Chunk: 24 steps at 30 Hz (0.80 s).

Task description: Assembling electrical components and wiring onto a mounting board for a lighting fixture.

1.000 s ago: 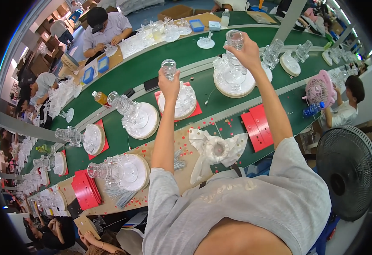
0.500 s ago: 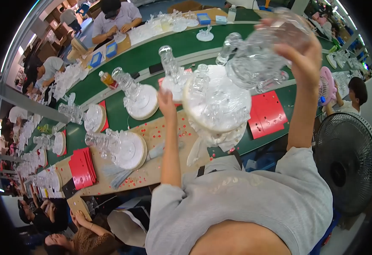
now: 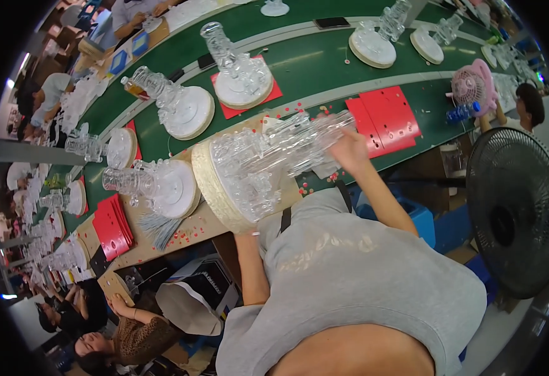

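Observation:
Tilted on its side in front of me is a large clear ornament [image 3: 287, 150], a tall ribbed column rising from a thick white round base [image 3: 206, 188] with a cream rim. My right hand [image 3: 351, 152] is closed about the column's far end, on the right. Under the base's near edge is my left hand [image 3: 247, 238], supporting the rim; its fingers are mostly hidden behind the base. A similar ornament [image 3: 177, 188] on a white disc stands just left of the base. Grey strips [image 3: 160, 230] lie in a bundle by that disc.
Flat red sheets [image 3: 384, 122] lie at right, and a red stack [image 3: 112, 229] at left. More clear ornaments [image 3: 243, 78] stand along the green table, with a phone [image 3: 332, 23] beyond. A black fan [image 3: 514, 213] stands at right, near a pink fan [image 3: 475, 88]. Other people sit around.
The big ornament has been tipped onto its side, its base toward the left. My right hand has come down from the upper right; my left has moved under the base. The view has shifted.

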### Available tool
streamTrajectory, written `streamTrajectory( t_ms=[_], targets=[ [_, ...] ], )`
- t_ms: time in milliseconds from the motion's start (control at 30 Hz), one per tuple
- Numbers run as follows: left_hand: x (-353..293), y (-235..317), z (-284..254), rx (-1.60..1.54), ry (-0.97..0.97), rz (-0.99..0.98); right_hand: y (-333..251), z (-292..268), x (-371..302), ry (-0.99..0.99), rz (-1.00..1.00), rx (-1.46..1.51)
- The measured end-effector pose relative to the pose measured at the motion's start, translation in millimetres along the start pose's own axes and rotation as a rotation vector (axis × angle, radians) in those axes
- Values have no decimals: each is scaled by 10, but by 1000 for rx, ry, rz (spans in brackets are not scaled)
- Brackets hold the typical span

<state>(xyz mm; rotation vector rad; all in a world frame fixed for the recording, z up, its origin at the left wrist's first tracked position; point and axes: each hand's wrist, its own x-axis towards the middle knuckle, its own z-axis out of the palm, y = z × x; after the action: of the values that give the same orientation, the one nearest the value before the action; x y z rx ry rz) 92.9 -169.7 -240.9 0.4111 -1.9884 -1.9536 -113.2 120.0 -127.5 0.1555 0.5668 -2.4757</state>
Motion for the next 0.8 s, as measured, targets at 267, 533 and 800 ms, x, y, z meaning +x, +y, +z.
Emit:
streamTrajectory(
  t_ms=[267,533,800],
  targets=[
    [204,1496,-330,-356,282,-120,972,-541,-5,317,425,282],
    [509,1935,725,-71,388,-25,390,-250,-482,586,216,-860],
    [806,2159,1267,-343,279,-33,-294,1532,-811,-342,-1014,-1938]
  ],
)
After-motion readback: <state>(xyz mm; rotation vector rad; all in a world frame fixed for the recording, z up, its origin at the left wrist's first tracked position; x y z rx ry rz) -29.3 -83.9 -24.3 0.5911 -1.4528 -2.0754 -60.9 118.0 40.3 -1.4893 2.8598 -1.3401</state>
